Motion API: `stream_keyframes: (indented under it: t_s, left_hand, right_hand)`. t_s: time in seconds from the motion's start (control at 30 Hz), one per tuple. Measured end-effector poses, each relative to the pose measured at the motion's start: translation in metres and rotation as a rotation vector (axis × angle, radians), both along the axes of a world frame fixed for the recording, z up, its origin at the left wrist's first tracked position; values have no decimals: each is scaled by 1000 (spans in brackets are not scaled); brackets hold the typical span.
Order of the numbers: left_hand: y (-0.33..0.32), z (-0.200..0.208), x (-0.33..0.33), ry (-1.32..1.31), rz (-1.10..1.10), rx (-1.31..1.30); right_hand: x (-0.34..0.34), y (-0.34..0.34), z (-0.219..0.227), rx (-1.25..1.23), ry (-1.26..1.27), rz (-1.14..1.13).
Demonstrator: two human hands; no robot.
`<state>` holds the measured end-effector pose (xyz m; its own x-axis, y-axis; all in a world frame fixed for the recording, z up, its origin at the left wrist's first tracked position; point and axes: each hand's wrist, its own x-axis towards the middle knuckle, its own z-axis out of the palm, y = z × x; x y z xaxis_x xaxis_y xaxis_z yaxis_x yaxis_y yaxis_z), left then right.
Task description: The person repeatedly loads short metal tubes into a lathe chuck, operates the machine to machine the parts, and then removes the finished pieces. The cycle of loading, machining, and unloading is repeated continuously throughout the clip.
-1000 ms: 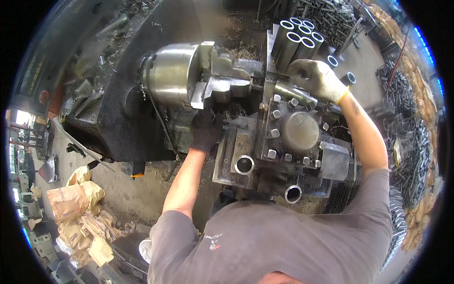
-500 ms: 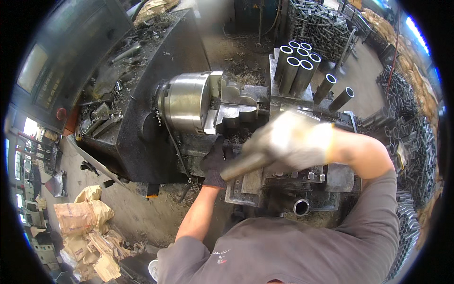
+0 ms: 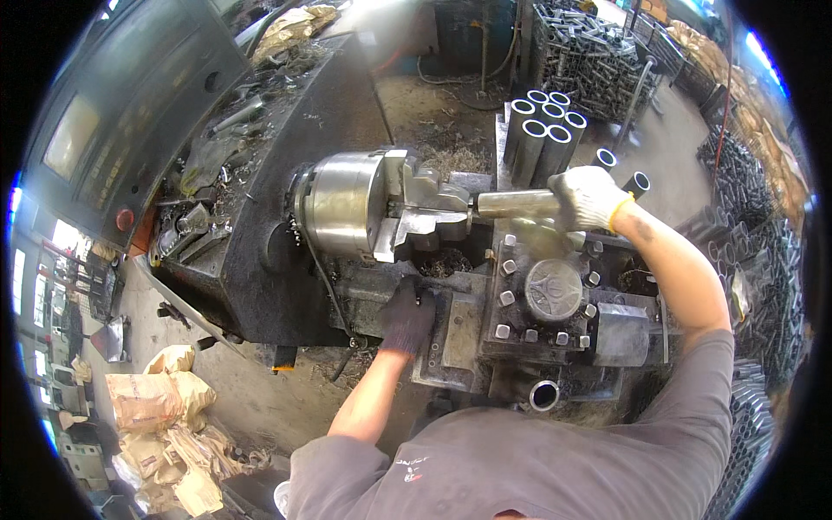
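My right hand [image 3: 589,198], in a white knit glove, grips a short steel tube [image 3: 518,204]. The tube lies level, its left end close to the stepped jaws [image 3: 429,212] of the lathe chuck [image 3: 345,201]; whether it touches them I cannot tell. My left hand [image 3: 407,314], in a dark glove, is low in front of the chuck, beside the lathe carriage [image 3: 464,329]. Its dark fingers blend into the shadowed metal, so their shape does not show. The square tool post [image 3: 553,290] stands below the held tube.
Several upright tubes [image 3: 542,143] stand behind the carriage, with two more at their right. A tube end [image 3: 544,395] points up near my chest. Metal shavings litter the headstock [image 3: 260,199]. A wire bin of metal parts [image 3: 589,56] stands behind; brown paper sacks [image 3: 160,399] lie at left.
My right hand has swung away from my body and to the right, bringing the tube from a slant over the carriage to level with the chuck jaws. My left hand has shifted slightly.
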<state>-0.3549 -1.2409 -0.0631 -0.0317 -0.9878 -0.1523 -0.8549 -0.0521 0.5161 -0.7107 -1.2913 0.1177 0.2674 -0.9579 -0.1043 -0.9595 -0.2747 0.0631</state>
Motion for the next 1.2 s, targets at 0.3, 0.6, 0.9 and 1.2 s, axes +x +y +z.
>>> stream_keyframes:
  t_s: [0.3,0.6,0.9,1.2]
  left_hand:
    - [101,-71,178,548,551,-66]
    - [102,-111,331,1401,1105,-185]
    - [104,-80,334,1455,1102,-1]
    - [101,-84,353,1380,1168,81]
  right_hand:
    - [-29,-26,-106,209,-454,28]
    - [-20,-27,-108,241,-438,80]
    - [31,-36,-72,346,-276,43]
    - [86,-87,-29,839,-780,-56]
